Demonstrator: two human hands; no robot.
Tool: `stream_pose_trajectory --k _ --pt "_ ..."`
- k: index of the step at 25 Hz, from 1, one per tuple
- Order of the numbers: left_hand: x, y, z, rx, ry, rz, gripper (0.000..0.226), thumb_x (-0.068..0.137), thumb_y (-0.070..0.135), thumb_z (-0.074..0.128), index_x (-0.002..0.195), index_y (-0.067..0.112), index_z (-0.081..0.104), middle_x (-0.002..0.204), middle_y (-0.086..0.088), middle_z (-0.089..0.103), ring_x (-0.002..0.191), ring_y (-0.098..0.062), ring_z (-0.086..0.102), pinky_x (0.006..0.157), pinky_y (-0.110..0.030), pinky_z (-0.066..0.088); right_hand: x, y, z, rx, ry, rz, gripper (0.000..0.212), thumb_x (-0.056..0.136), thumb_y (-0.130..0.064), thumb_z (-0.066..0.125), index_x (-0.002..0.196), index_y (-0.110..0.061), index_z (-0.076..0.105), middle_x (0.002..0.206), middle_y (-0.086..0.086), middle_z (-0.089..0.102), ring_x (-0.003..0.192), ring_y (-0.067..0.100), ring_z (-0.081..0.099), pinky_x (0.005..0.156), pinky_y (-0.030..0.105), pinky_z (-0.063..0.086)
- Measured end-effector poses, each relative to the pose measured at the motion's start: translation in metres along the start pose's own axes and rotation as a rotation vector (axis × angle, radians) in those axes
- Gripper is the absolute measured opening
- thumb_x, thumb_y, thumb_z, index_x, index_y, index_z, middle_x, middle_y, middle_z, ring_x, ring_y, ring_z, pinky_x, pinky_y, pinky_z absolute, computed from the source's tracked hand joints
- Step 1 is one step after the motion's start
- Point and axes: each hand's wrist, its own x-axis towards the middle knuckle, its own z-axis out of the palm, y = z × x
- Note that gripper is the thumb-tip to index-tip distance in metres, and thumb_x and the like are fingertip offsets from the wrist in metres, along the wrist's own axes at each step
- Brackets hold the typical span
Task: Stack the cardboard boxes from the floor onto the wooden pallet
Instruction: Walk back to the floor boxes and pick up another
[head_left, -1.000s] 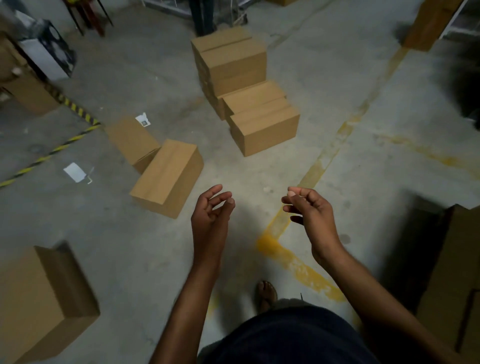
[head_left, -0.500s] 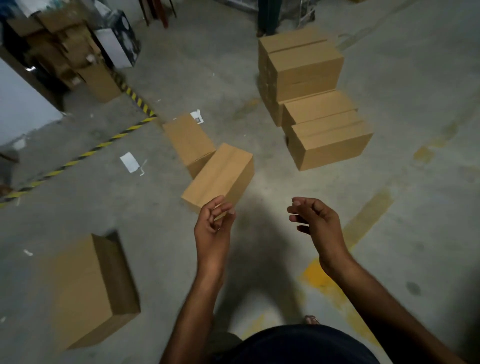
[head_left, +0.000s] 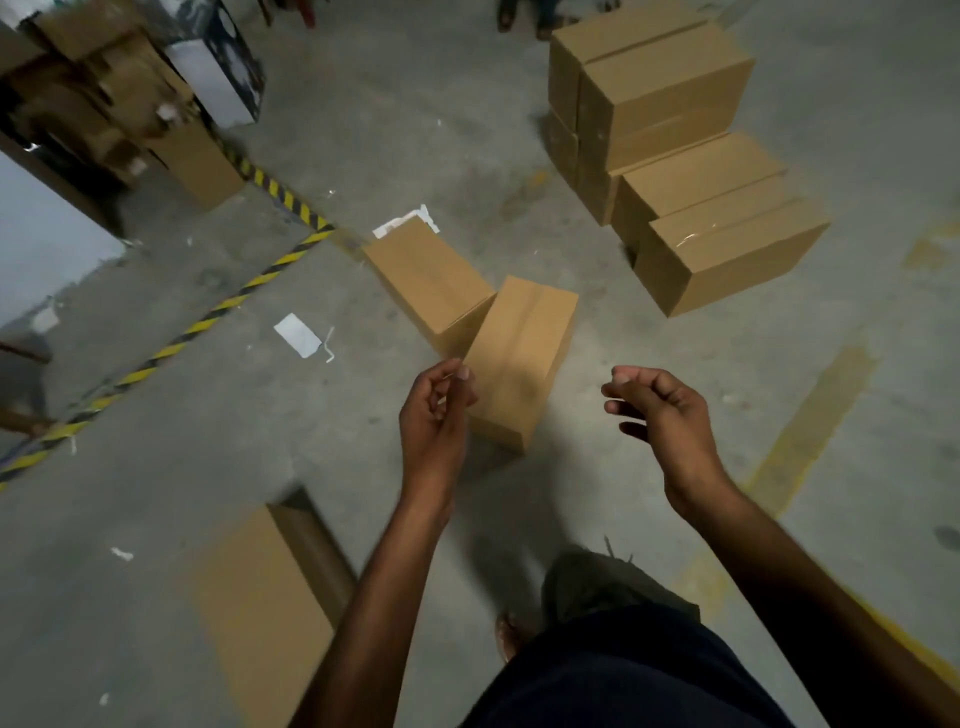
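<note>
Two loose cardboard boxes lie on the concrete floor ahead: the nearer box (head_left: 524, 353) leans against a second box (head_left: 426, 280) behind it. A third box (head_left: 260, 613) lies at lower left. A stack of several cardboard boxes (head_left: 691, 171) stands at upper right. My left hand (head_left: 436, 415) hovers just in front of the nearer box, fingers loosely curled, holding nothing. My right hand (head_left: 660, 415) hangs to the right of that box, also loosely curled and empty. No wooden pallet is in view.
Yellow-black hazard tape (head_left: 244, 291) runs diagonally across the floor at left. Piled cardboard (head_left: 114, 98) sits at top left. Paper scraps (head_left: 298, 335) lie on the floor. Worn yellow paint lines (head_left: 815, 421) mark the floor at right. My foot (head_left: 511, 631) shows below.
The view has advanced and turned left; the two loose boxes now lie right in front of my hands. Both hands stay raised and empty.
</note>
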Motion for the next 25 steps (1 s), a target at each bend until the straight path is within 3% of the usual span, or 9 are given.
stream_pose_trajectory --k 4,14,19,23,25 --pt "0.094 -0.002 -0.023 0.064 -0.067 0.007 0.024 0.103 0.033 0.059 0.124 0.022 0.065 0.111 0.010 0.073 0.097 -0.005 0.072 0.080 -0.017 0.056 0.048 0.008 0.052 0.023 0.105 0.051 0.014 0.100 -0.022 0.064 0.109 -0.019 0.074 0.099 -0.001 0.079 0.095 0.020 0.072 0.085 0.037 0.054" --pt "0.290 -0.019 -0.042 0.099 -0.194 -0.109 0.026 0.102 0.026 0.063 0.125 0.013 0.065 0.113 -0.001 0.074 0.100 -0.011 0.073 0.076 -0.017 0.056 0.171 0.016 0.203 0.096 0.235 0.240 0.012 0.099 -0.018 0.063 0.105 -0.017 0.073 0.100 0.004 0.078 0.090 0.018 0.072 0.084 0.036 0.054" --pt "0.393 -0.085 -0.054 0.197 -0.398 -0.228 0.033 0.096 0.000 0.063 0.128 0.008 0.063 0.111 -0.002 0.073 0.097 -0.010 0.068 0.078 -0.019 0.052 0.219 0.066 0.261 0.071 0.454 0.302 0.008 0.099 -0.017 0.063 0.097 -0.014 0.071 0.100 0.005 0.078 0.091 0.020 0.072 0.082 0.037 0.053" --pt "0.474 -0.163 -0.064 0.327 -0.512 -0.285 0.033 0.094 -0.002 0.066 0.122 0.017 0.064 0.107 -0.002 0.072 0.100 -0.015 0.069 0.091 -0.028 0.055 0.264 0.140 0.310 0.052 0.627 0.378 0.007 0.097 -0.013 0.065 0.097 -0.016 0.071 0.100 0.002 0.076 0.088 0.018 0.069 0.076 0.033 0.051" --pt "0.502 -0.199 -0.064 0.392 -0.565 -0.317 0.033 0.094 0.003 0.068 0.121 0.022 0.063 0.108 0.001 0.072 0.103 -0.014 0.069 0.089 -0.023 0.055 0.283 0.181 0.326 0.054 0.672 0.435 0.007 0.095 -0.015 0.069 0.099 -0.020 0.071 0.099 0.000 0.075 0.088 0.017 0.068 0.077 0.034 0.050"
